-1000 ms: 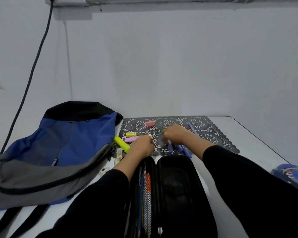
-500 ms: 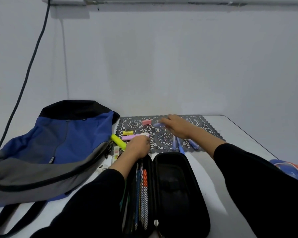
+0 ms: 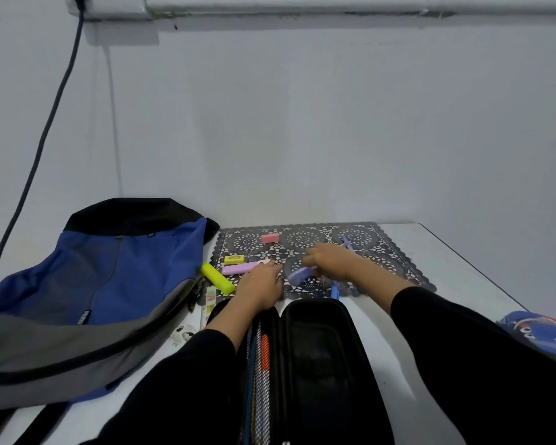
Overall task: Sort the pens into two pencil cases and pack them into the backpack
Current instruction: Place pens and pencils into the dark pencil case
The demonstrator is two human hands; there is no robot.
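The right hand (image 3: pixel 331 261) reaches over the lace placemat (image 3: pixel 395 255) near the table's (image 3: pixel 446 268) far edge, its fingers curled round a stubby purple highlighter (image 3: pixel 299 273). The picture is a little blurred there, so how firm the hold is stays unclear. The left hand (image 3: pixel 262 284) rests palm down at the far end of the open black pencil case (image 3: pixel 318 364), just beside a pink highlighter (image 3: pixel 241 268). Whether it holds anything cannot be told.

A yellow highlighter (image 3: pixel 217 278) lies at the placemat's left edge, next to the blue backpack (image 3: pixel 109 268), which is slumped along the table's left edge. A blue pen (image 3: pixel 334 291) pokes out under the right wrist and another, the far blue pen (image 3: pixel 345 242), lies beyond the knuckles. A second pencil case (image 3: pixel 540 327) sits at the table's right edge.

The highlighters look light, rigid and smooth-sided, so a pinch across the middle of the barrel should carry one easily. The thin pens will likely roll on the open lacework and are better pinched near mid-length or gathered several at once. The black case seems stiff-shelled, while the backpack is limp and will probably need its mouth held open.
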